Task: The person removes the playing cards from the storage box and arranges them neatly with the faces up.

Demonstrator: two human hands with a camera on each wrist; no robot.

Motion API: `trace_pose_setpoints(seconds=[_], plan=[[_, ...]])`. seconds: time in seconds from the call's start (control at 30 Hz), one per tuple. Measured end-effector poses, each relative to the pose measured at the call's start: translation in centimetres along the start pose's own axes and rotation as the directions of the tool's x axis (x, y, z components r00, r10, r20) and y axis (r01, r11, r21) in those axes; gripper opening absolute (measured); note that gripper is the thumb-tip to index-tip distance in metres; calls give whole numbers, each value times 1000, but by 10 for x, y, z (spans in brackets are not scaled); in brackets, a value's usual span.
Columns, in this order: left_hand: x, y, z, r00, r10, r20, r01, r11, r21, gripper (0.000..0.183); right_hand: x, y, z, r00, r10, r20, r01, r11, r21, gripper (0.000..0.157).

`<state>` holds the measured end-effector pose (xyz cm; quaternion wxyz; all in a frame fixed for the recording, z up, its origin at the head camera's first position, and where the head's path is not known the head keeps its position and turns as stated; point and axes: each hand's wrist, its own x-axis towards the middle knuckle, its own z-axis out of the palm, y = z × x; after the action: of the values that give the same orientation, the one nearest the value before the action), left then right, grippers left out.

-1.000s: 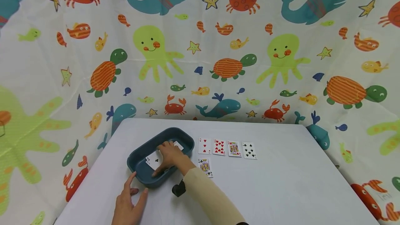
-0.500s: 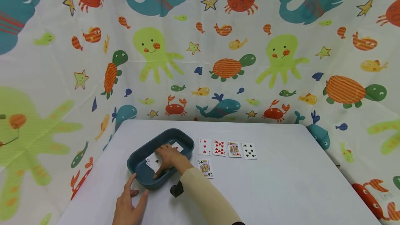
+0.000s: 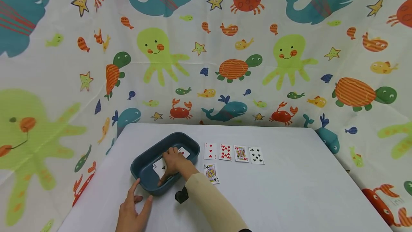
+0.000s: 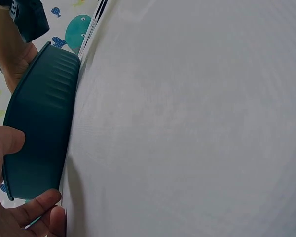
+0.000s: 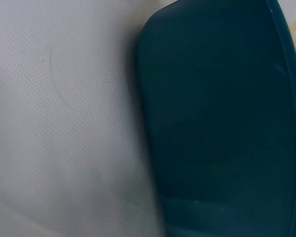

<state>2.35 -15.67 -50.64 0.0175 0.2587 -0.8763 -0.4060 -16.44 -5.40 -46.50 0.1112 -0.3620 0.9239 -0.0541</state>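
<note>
A dark teal oblong tub [image 3: 148,188] stands on the white table. My right hand [image 3: 173,162] reaches down inside it, over some playing cards, with thumb and fingers spread apart. A black club card [image 3: 159,167] shows left of that hand, and a red-suit card [image 3: 184,151] shows beyond it. The palm hides whatever lies below, so a grip on a card cannot be made out. At the tub's near left corner rests my left hand [image 3: 132,210], fingers loosely extended. In the left wrist view its thumb [image 4: 12,139] lies against the tub's outer wall [image 4: 42,123].
Right of the tub lies a row of face-up cards: a low heart [image 3: 210,151], a higher heart [image 3: 225,152], a red face card [image 3: 241,153] and a spade [image 3: 256,155]. Below the row is a club face card [image 3: 211,173]. A sea-animal curtain [image 3: 206,71] hangs behind.
The club card in the tub has slid slightly right, under my right hand. That hand has shifted only a little, and my left hand stays at the tub's corner.
</note>
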Motion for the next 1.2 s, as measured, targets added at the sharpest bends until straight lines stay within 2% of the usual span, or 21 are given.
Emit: trace_pose_setpoints(seconds=[0.2, 0.43, 0.77, 0.97, 1.2], plan=[[-1, -1, 0, 1000, 20, 7, -20, 1000, 7, 84, -1, 4, 0, 999, -1, -33, 3, 999, 47, 105], [-3, -3, -1, 996, 83, -18, -83, 996, 13, 81, -6, 4, -7, 995, -12, -95, 25, 990, 136, 108], [-2, -4, 0, 996, 91, -9, -91, 996, 16, 82, -17, 3, -13, 985, -30, -168, 71, 968, 240, 110], [-3, -3, -2, 996, 88, 4, -88, 996, 12, 82, -30, 4, -16, 970, -24, -243, 104, 941, 323, 111], [-3, -3, -4, 996, 92, -3, -92, 995, 24, 83, -50, 0, -22, 957, 27, -289, 109, 889, 445, 110]])
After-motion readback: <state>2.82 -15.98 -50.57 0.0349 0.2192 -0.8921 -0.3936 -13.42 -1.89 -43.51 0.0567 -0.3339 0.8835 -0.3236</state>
